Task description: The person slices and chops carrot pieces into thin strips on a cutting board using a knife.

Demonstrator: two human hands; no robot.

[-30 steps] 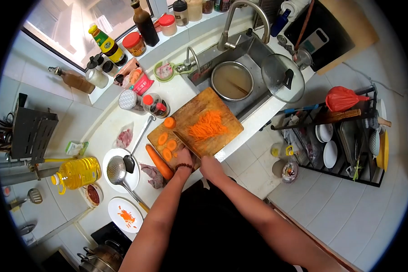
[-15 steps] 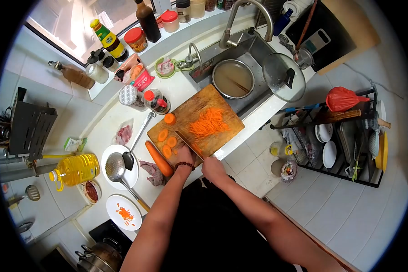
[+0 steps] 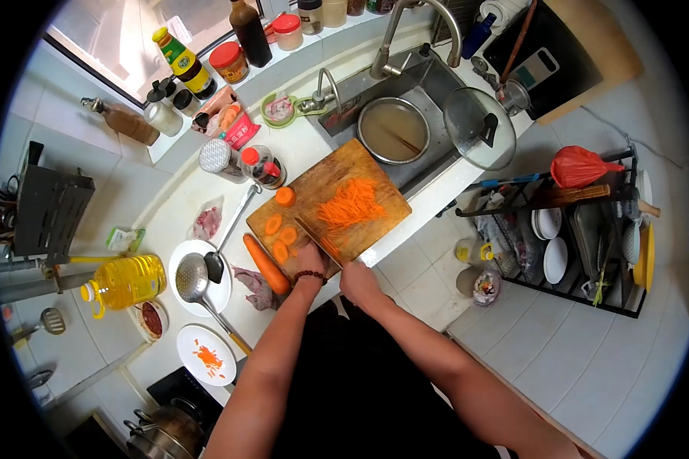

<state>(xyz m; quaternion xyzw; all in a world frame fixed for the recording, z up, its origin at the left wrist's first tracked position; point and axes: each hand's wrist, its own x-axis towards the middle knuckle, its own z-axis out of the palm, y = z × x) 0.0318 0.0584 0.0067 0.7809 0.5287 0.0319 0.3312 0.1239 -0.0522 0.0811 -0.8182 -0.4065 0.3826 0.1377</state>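
My right hand [image 3: 360, 284] is closed round the handle of a kitchen knife [image 3: 318, 239], whose blade points up and left over the wooden cutting board [image 3: 375, 164]. Left of the blade, my left hand [image 3: 311, 260] has its fingers curled down on the board, apparently on carrot slices mostly hidden beneath them. Some orange carrot shows along the blade. Several round carrot slices [image 3: 273, 223] and a carrot stub [image 3: 285, 196] lie on the board's left part. A pile of shredded carrot [image 3: 351, 205] sits right of the knife. One whole carrot [image 3: 266, 265] rests by the board's left edge.
Behind the board, the sink [image 3: 429, 84] holds a metal bowl [image 3: 394, 130] of cloudy water. A glass lid [image 3: 480, 130] leans at its right. At left are a skimmer [image 3: 193, 277], a plate [image 3: 207, 356] with carrot bits and an oil bottle [image 3: 130, 281].
The view has shifted slightly. Both hands and the knife stay in nearly the same place on the board, and the carrot pile looks much the same.
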